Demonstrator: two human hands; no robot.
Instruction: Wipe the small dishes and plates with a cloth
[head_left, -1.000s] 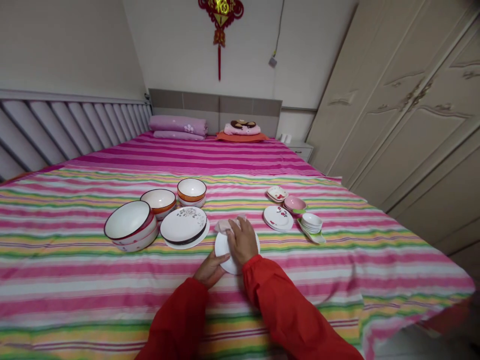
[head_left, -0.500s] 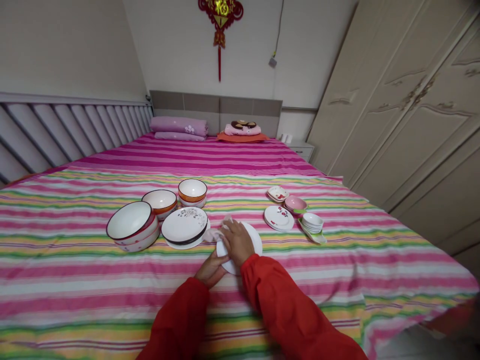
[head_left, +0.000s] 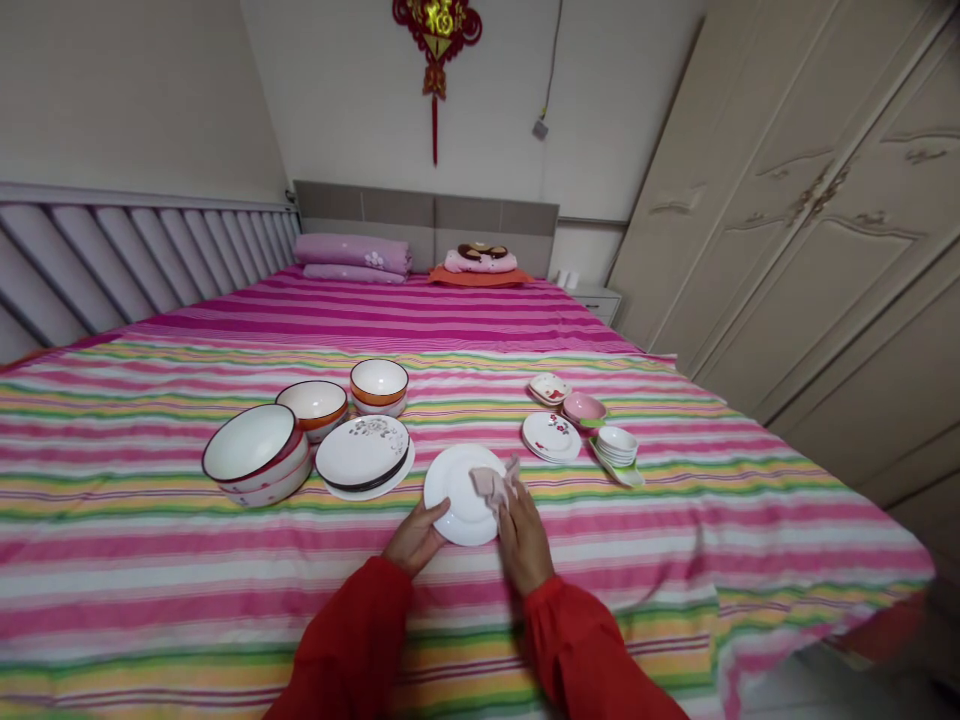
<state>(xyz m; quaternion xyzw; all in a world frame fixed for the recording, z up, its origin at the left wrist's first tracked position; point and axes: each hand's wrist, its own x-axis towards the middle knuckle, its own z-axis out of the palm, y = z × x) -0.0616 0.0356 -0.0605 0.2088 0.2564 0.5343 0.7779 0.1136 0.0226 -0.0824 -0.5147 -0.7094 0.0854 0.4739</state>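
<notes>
A plain white plate (head_left: 459, 500) is tilted up in front of me, its lower left rim gripped by my left hand (head_left: 416, 537), thumb on the upper face. My right hand (head_left: 526, 535) is closed on a pale pinkish cloth (head_left: 491, 485) at the plate's right side; the cloth lies partly over the plate. Just left of the plate is a stack of plates (head_left: 364, 455), the top one with a grey flower print and dark rim. Small plates with red flowers (head_left: 551, 437) are stacked to the right.
Stacked bowls (head_left: 259, 450) stand at the left, with orange-banded bowls (head_left: 311, 402) behind. On the right are a pink bowl (head_left: 585, 408), small white dishes (head_left: 618, 443) and a patterned dish (head_left: 550, 387). Everything rests on a striped sheet (head_left: 225, 600) over a bed.
My right hand has swept from the plate's middle to its right side with the cloth, uncovering most of the plate. My left hand keeps its hold. The view has shifted slightly.
</notes>
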